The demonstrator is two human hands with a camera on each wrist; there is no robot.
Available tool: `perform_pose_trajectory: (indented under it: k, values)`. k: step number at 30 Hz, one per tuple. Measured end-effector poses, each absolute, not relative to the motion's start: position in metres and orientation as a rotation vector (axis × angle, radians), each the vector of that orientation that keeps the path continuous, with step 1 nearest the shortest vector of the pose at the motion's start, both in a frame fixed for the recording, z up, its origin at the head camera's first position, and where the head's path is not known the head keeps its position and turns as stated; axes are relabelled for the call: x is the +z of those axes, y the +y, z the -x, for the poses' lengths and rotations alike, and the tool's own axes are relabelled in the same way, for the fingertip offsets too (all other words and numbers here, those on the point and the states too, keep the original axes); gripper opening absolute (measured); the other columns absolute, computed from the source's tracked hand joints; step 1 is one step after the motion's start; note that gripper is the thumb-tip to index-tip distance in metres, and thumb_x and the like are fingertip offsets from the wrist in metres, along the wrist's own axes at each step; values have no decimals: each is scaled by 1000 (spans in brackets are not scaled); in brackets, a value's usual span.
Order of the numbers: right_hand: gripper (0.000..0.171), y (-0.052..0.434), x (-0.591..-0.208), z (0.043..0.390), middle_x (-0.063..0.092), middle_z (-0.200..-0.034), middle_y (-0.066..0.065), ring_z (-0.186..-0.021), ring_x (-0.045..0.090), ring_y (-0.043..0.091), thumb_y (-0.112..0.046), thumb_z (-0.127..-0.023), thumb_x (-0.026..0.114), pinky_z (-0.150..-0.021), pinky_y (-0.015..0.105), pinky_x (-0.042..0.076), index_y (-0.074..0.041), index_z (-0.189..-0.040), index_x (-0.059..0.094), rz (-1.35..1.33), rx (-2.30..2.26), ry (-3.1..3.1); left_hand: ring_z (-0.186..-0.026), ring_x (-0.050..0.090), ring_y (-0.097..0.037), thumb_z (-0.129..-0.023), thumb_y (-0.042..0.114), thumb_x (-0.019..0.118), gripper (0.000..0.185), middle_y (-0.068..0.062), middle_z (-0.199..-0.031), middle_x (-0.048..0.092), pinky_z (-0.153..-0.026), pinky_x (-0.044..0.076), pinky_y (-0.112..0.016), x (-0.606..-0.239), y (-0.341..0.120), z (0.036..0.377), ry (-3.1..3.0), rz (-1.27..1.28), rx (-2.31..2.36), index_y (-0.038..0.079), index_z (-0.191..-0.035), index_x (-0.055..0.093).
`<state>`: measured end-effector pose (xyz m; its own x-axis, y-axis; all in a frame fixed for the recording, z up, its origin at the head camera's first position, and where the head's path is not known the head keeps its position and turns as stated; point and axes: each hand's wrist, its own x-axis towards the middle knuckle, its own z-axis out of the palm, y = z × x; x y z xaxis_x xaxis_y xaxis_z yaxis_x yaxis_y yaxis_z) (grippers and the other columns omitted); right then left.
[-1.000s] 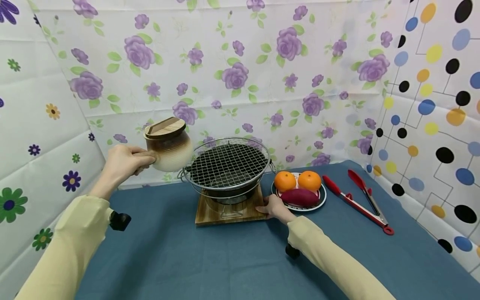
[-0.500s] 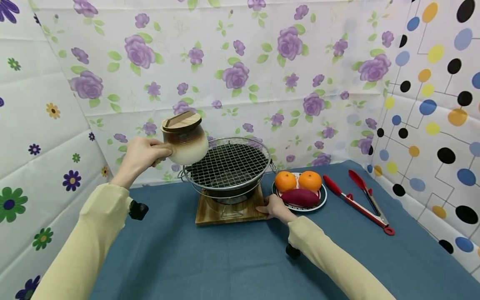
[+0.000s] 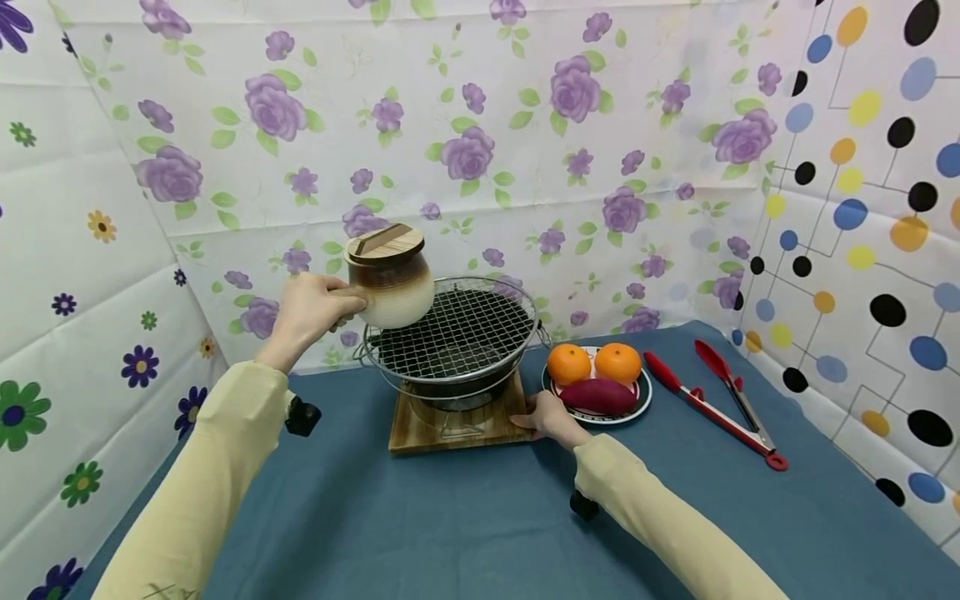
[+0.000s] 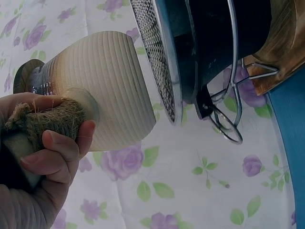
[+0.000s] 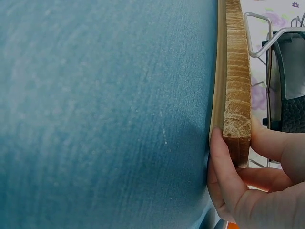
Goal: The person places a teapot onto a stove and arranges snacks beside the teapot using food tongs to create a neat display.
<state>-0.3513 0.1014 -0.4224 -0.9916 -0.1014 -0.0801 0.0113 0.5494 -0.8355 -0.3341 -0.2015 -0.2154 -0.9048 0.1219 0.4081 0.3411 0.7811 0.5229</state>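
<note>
My left hand (image 3: 311,310) grips a ceramic pot (image 3: 397,298) by its side handle. In the left wrist view that handle (image 4: 59,121) is wrapped in twine, with the fingers curled round it. The pot is ribbed, cream below and brown above, with a wooden lid (image 3: 386,243) on top. It is held upright, overlapping the left side of a round wire-mesh grill (image 3: 465,329) in the head view. Under the grill's black bowl lies a square wooden board (image 3: 420,427). My right hand (image 3: 551,418) pinches the board's front right corner, thumb on top and fingers at its underside.
Right of the board stands a plate (image 3: 633,410) with two oranges (image 3: 568,365) and a purple sweet potato (image 3: 597,396). Red-tipped tongs (image 3: 716,412) lie spread farther right on the blue cloth (image 3: 450,533). Patterned sheets (image 3: 337,158) close off the back and both sides.
My left hand has carried the pot to the right, from beside the grill to its left part. The right hand stays on the board's corner.
</note>
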Motion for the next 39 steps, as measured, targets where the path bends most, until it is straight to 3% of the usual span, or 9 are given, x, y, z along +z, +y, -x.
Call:
perform_pose_trajectory:
  k: [13, 24, 39]
  values:
    - [34, 101, -422, 354, 60, -78, 12, -57, 61, 22, -9, -80, 70, -53, 30, 54, 11, -106, 60, 77, -1381, 2697, -45, 51, -16, -78, 17, 66, 23, -6, -54, 57, -40, 43, -26, -220, -185, 346, -2609, 376, -932, -4, -86, 70]
    - [31, 102, -425, 353, 60, -76, 11, -57, 61, 21, -10, -80, 70, -52, 30, 54, 10, -102, 61, 92, -1423, 2671, -43, 48, -17, -78, 20, 65, 21, -7, -52, 54, -36, 41, -28, -229, -177, 354, -2614, 368, -982, 0, -74, 67]
    - [30, 104, -427, 353, 61, -75, 10, -59, 61, 20, -8, -81, 70, -53, 30, 54, 10, -102, 61, 120, -1460, 2645, -48, 53, -18, -77, 18, 67, 21, -7, -57, 59, -42, 45, -27, -235, -175, 360, -2619, 381, -970, -1, -86, 69]
